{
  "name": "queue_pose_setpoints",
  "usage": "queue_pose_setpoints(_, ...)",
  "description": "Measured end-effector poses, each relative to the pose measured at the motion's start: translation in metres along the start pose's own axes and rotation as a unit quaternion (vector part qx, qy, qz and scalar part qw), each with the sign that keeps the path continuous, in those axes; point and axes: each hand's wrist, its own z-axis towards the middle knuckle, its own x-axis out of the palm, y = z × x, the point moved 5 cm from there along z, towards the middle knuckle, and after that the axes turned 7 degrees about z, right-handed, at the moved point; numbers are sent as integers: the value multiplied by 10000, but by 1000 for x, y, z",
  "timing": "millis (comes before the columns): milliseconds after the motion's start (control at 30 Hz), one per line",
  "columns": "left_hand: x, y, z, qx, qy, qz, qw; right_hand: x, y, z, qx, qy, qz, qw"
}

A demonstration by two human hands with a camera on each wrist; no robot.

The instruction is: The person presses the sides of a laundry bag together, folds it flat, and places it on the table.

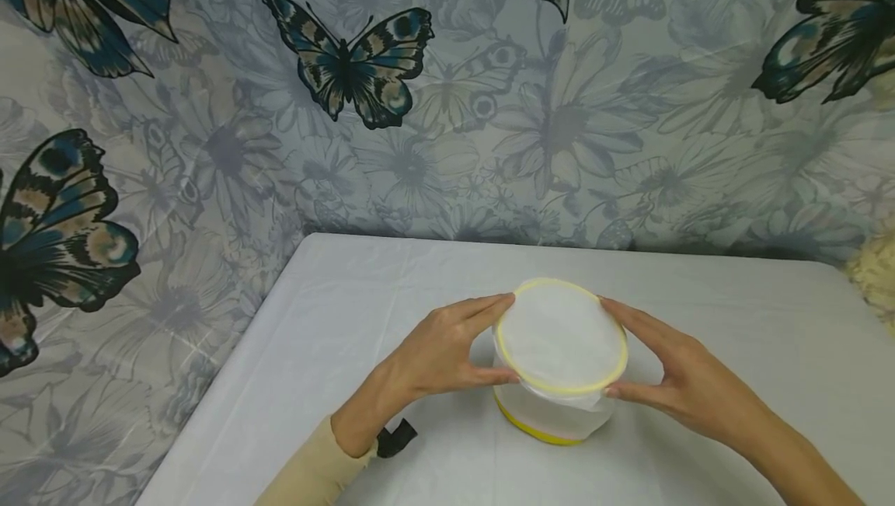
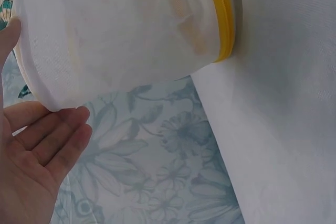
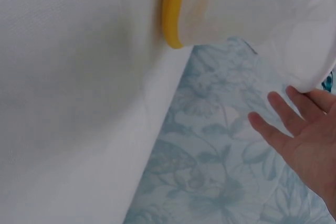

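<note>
A white mesh laundry bag (image 1: pixel 562 339), round and cylindrical with yellow trim, stands upright on the white-covered table. My left hand (image 1: pixel 440 347) grips its upper rim from the left, thumb at the near side and fingers at the far side. Opposite it, my right hand (image 1: pixel 688 378) holds the same rim between thumb and fingertips. In the left wrist view the sheer side of the bag (image 2: pixel 121 35) shows, with a yellow band at its base. The right wrist view shows several fingers spread below the rim. Whatever is inside the bag cannot be made out.
A white cloth covers the table (image 1: pixel 391 296). Behind and to the left hangs a floral fabric with butterflies (image 1: pixel 346 63). Something pale yellow and fluffy (image 1: pixel 874 277) sits at the right edge. A black strap (image 1: pixel 396 438) shows by the left wrist.
</note>
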Motion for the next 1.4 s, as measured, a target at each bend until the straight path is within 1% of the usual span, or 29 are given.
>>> queue_pose_setpoints(233,2,-1,-1,-23,11,10,10000,-2,0,-2,-37,-1,31,10000)
queue_pose_setpoints(333,2,-1,-1,3,13,-140,9999,-4,-1,-4,-34,23,124,9999)
queue_pose_setpoints(433,3,0,-1,-11,12,-389,9992,-7,-3,-6,5,4,211,9998)
queue_pose_setpoints(533,4,2,-2,-100,0,-555,9984,-8,-5,-5,3,-83,239,9997)
queue_pose_setpoints(733,4,5,-5,-390,-123,-624,9972,-7,-5,-4,-35,-239,230,9994)
queue_pose_setpoints(867,3,6,-5,-422,-175,-727,9963,-6,-5,-4,-24,-274,317,9991)
queue_pose_setpoints(1000,5,6,-4,-394,8,-1034,9939,-2,-7,-4,40,-187,319,9993)
queue_pose_setpoints(1167,10,7,-3,-445,307,-1509,9871,3,-11,-6,263,-19,244,9994)
queue_pose_setpoints(1267,13,8,-3,-466,420,-1673,9839,6,-13,-6,318,99,460,9984)
queue_pose_setpoints(1333,15,8,-3,-470,489,-1697,9832,10,-14,-6,377,217,678,9968)
queue_pose_setpoints(1400,18,9,-3,-530,569,-1777,9810,13,-15,-7,468,353,840,9947)
